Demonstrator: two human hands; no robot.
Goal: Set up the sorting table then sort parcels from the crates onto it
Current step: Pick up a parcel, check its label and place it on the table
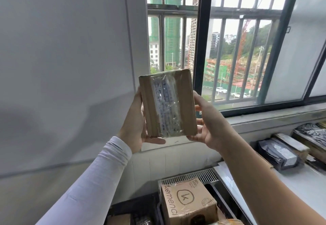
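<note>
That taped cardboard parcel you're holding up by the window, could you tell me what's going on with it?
A person holds the small cardboard parcel up at eye level with both hands, left hand and right hand gripping opposite edges, its taped label facing them. Below, a printed box sits in a dark crate. Several grey-bagged parcels already lie on the white table at the right.

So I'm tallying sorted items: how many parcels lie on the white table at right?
3 clearly: a grey bag, a brown box behind it, a dark wrapped parcel farther right. The frame edge may hide more.
</note>
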